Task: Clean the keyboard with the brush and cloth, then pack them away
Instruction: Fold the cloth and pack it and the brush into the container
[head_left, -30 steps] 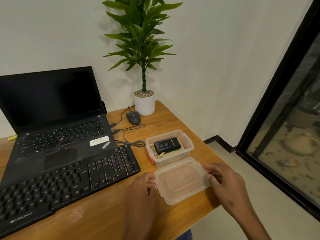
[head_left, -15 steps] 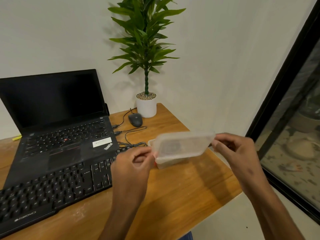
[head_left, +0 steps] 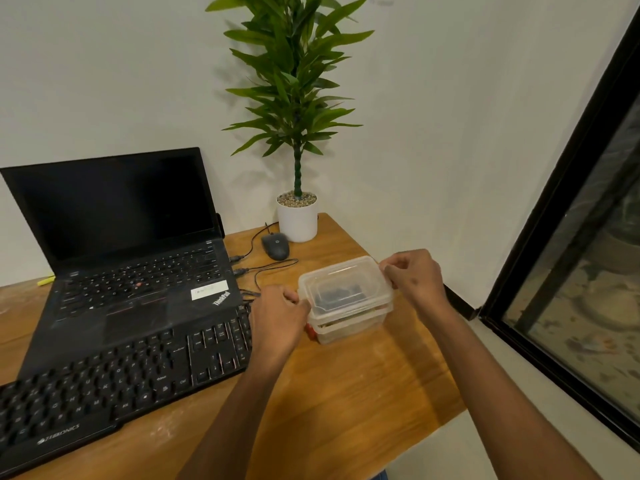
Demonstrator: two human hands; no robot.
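Head view. Lid (head_left: 341, 284) lies on box (head_left: 349, 322), long axis running 8 to 2 o'clock on the worktop (head_left: 346, 386). Left hand (head_left: 277, 318) pinches the lid's 8 o'clock end; right hand (head_left: 414, 277) pinches the 2 o'clock corner. Both are equally near, one per end. A dark object shows through the lid, possibly the brush; cloth not identifiable. Keyboard (head_left: 114, 379) lies at 9 o'clock of the box. Judgement: the lid looks unsealed; the next move is pressing down at both ends.
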